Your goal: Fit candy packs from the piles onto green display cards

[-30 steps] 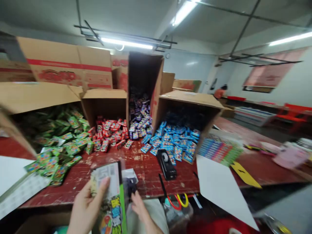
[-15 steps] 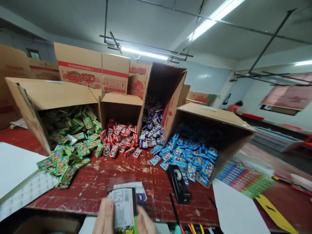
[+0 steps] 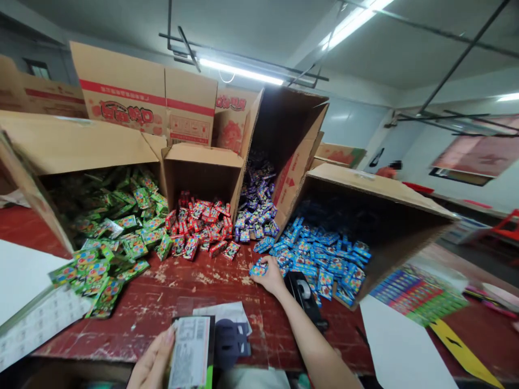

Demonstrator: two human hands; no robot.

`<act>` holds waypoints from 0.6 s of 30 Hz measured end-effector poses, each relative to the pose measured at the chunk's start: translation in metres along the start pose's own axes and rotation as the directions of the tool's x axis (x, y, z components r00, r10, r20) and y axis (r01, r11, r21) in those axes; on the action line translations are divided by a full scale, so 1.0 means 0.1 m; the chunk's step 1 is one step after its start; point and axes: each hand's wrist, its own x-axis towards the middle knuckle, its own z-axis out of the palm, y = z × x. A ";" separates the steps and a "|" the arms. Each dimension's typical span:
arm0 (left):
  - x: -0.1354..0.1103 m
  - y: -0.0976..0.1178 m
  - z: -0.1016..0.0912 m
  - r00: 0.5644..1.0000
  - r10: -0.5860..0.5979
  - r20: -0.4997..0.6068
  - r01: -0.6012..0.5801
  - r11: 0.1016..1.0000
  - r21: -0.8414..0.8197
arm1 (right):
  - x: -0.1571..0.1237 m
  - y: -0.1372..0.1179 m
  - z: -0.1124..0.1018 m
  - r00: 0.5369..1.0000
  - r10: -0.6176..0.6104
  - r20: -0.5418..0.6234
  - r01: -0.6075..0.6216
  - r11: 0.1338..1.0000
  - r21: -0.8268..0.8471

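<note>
My right hand [image 3: 271, 275] is stretched out over the red tabletop [image 3: 170, 302], fingers curled down onto one small blue packet [image 3: 258, 268] at the near-left fringe of the blue packets [image 3: 320, 259]. The grip looks closed on it, thumb side hidden, so I judge it pinched rather than merely touched. The packet lies directly under the fingertips, just left of the knuckles; its long axis runs roughly left–right, across the line of my forearm. The right hand is by far the nearer one to it.

My left hand [image 3: 152, 363] sits low at the near edge of the tabletop, thumb and fingers wrapped around an upright retail box [image 3: 190, 352] — white printed back panel facing me, a green strip down its right side. Well apart from the blue pile.

The packet: small, flat, glossy blue wrapper with bright printed spots; print too small to read.

Around it: the blue heap spills from a cardboard carton [image 3: 377, 216] tipped on its side toward the right edge. A black tape dispenser [image 3: 303, 294] stands just right of my wrist. Purple packets [image 3: 255, 216], red packets [image 3: 203, 227] and green packets [image 3: 117, 232] spill from cartons further left along the far side.
</note>
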 end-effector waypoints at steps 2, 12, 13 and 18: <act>-0.05 0.17 0.11 0.990 -0.104 0.099 0.119 0.979 -0.167 | -0.19 0.00 -0.04 0.999 -0.040 0.012 0.039 0.995 0.088; -0.17 0.32 0.25 0.953 -0.174 0.249 0.270 0.861 -0.431 | -0.62 0.08 0.04 0.998 0.066 -0.006 -0.054 0.872 0.487; -0.17 0.31 0.26 0.955 -0.158 0.252 0.257 0.864 -0.433 | -0.62 0.08 0.04 0.998 0.066 -0.008 -0.052 0.848 0.528; -0.20 0.29 0.32 0.953 -0.092 0.289 0.207 0.895 -0.396 | -0.66 -0.25 -0.23 0.997 0.049 -0.052 0.000 0.722 0.692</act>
